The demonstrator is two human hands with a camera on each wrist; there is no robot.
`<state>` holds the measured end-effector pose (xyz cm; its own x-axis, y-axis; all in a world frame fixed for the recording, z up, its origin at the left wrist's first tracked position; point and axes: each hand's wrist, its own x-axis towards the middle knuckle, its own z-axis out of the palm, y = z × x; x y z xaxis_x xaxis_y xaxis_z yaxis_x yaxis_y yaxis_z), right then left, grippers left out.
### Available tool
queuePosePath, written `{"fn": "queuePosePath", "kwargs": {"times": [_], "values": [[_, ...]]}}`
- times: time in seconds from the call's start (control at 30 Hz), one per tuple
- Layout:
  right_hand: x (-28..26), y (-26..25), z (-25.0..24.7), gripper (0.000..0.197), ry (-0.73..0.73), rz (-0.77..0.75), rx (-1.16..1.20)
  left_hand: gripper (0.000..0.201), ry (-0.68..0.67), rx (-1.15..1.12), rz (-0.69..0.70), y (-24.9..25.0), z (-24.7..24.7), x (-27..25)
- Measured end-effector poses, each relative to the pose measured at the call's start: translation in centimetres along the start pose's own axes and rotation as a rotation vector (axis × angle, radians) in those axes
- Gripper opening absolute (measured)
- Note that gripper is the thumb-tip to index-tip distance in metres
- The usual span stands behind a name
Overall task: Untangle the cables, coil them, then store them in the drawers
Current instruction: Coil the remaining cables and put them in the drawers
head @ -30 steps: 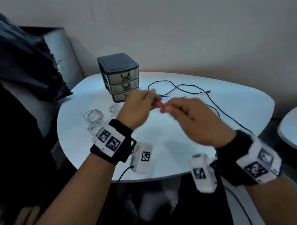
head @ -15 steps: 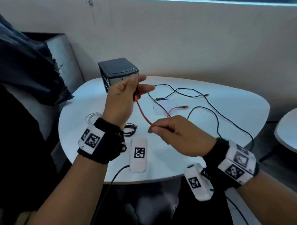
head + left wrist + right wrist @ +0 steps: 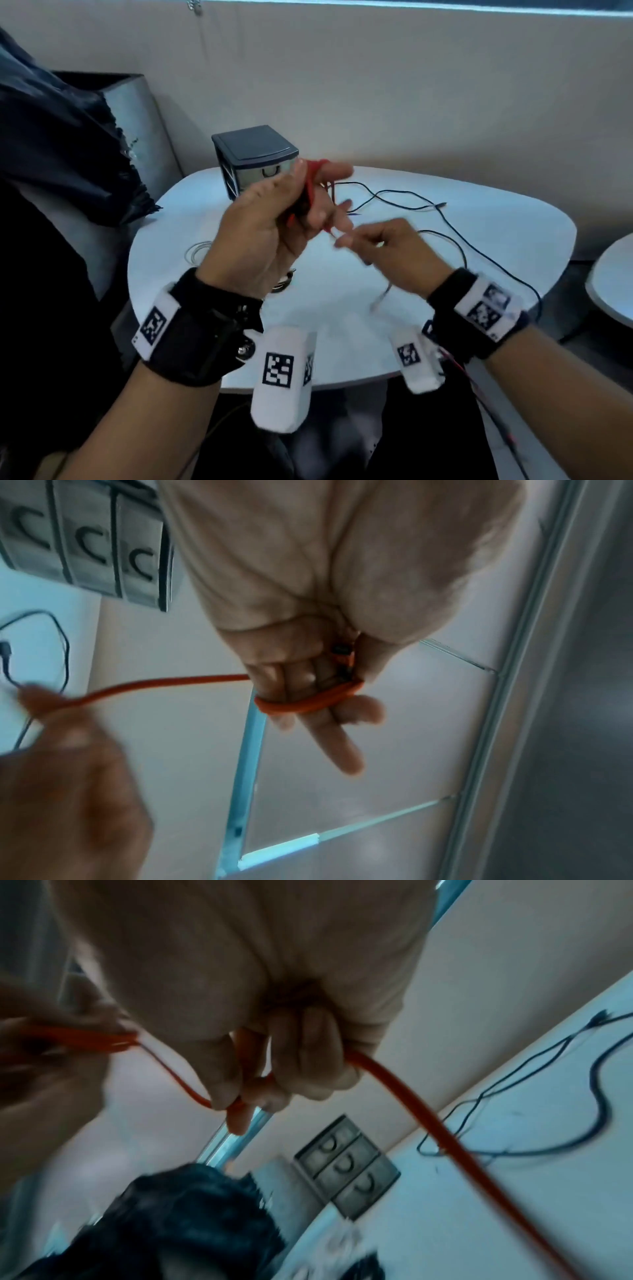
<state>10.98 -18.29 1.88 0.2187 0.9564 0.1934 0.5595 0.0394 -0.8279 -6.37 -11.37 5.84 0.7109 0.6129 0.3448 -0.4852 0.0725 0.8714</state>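
A red cable (image 3: 304, 706) is looped round the fingers of my left hand (image 3: 322, 195), raised above the table, and the thumb pins its plug end against them. My right hand (image 3: 346, 240) sits just right of it and pinches the same red cable (image 3: 404, 1104), whose free length trails down past the wrist. A long black cable (image 3: 445, 219) lies loose across the white table (image 3: 496, 260). The small dark three-drawer unit (image 3: 255, 157) stands at the back left, all three drawers (image 3: 346, 1164) shut.
A coiled white cable (image 3: 197, 251) lies on the table left of my left wrist, and a dark coil (image 3: 286, 281) shows just under that wrist. A dark cloth (image 3: 68, 154) hangs over a chair at the left. A second table's edge (image 3: 609, 281) is at the right.
My left hand has risen and now has the red cable wound round its fingers. My right hand has moved up and in, close to the left hand, taking up the cable's slack.
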Motion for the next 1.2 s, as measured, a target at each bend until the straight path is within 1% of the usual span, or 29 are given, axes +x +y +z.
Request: {"fn": "queuePosePath", "kwargs": {"times": [0.07,0.1,0.13,0.2,0.23,0.27,0.33,0.4,0.47,0.5,0.57,0.63,0.67,0.73,0.77,0.8,0.87,0.93,0.97,1.03,1.07,1.13,1.2], "values": [[-2.0,0.1,2.0,0.019,-0.214,0.022,-0.038,0.039,0.099,0.096,0.031,-0.7,-1.4,0.9],[-2.9,-0.3,2.6,0.020,-0.288,0.019,-0.044,0.037,0.154,0.210,0.025,-1.5,-2.2,1.1],[-3.6,-1.0,2.7,0.020,-0.330,0.005,-0.045,0.034,0.195,0.364,0.010,-2.2,-2.9,1.2],[-4.3,-2.5,1.7,0.021,-0.328,-0.054,-0.032,0.031,0.198,0.689,-0.068,-4.1,-4.1,0.7],[-4.3,-3.2,0.8,0.021,-0.292,-0.093,-0.028,0.031,0.173,0.790,-0.120,-5.0,-4.4,0.2],[-4.0,-3.5,-0.1,0.022,-0.235,-0.134,-0.034,0.032,0.137,0.813,-0.177,-5.7,-4.5,-0.3],[-2.9,-3.3,-1.8,0.022,-0.081,-0.175,-0.063,0.042,0.055,0.679,-0.264,-6.2,-3.8,-1.4],[-1.4,-2.0,-2.8,0.017,0.067,-0.137,-0.019,0.052,0.005,0.500,-0.293,-5.8,-2.1,-2.1],[-0.2,-0.6,-2.7,0.014,0.159,-0.094,0.048,0.052,-0.003,0.323,-0.261,-4.7,-0.4,-2.5],[0.1,0.2,-2.3,0.013,0.169,-0.078,0.061,0.050,0.001,0.237,-0.230,-4.1,0.2,-2.5],[-0.3,1.4,-0.6,0.016,0.104,-0.056,0.061,0.047,0.040,0.108,-0.148,-3.2,0.7,-2.2],[-1.7,2.0,1.6,0.020,-0.042,-0.022,0.035,0.045,0.118,0.044,-0.066,-3.0,0.1,-1.5],[-2.6,2.0,2.6,0.021,-0.134,-0.008,0.014,0.045,0.160,0.048,-0.032,-3.1,-0.6,-1.2],[-4.5,1.6,4.2,0.022,-0.304,-0.007,-0.037,0.043,0.234,0.171,0.014,-3.7,-2.2,-0.8],[-5.3,1.1,4.5,0.024,-0.354,-0.027,-0.053,0.042,0.257,0.282,0.013,-4.2,-3.0,-0.8],[-6.0,0.5,4.5,0.024,-0.371,-0.054,-0.050,0.040,0.264,0.411,-0.007,-4.8,-3.5,-0.8],[-6.3,-1.0,3.0,0.022,-0.314,-0.098,-0.007,0.037,0.224,0.611,-0.088,-5.7,-3.9,-1.5],[-5.6,-1.6,0.8,0.020,-0.182,-0.119,-0.023,0.042,0.145,0.652,-0.206,-6.1,-3.2,-2.6],[-5.0,-1.7,-0.2,0.019,-0.117,-0.124,-0.047,0.049,0.092,0.634,-0.256,-6.1,-2.6,-3.1],[-3.7,-1.4,-1.6,0.016,-0.026,-0.115,-0.014,0.054,0.020,0.529,-0.324,-5.6,-1.2,-3.6],[-3.2,-1.0,-1.8,0.014,0.010,-0.103,0.037,0.053,0.026,0.428,-0.339,-5.2,-0.5,-3.6],[-2.2,0.0,-1.6,0.014,0.080,-0.078,0.135,0.052,0.081,0.215,-0.334,-4.4,0.4,-3.1],[-2.0,1.2,-0.6,0.017,0.099,-0.052,0.153,0.053,0.151,0.051,-0.282,-3.3,0.9,-2.4]]}}
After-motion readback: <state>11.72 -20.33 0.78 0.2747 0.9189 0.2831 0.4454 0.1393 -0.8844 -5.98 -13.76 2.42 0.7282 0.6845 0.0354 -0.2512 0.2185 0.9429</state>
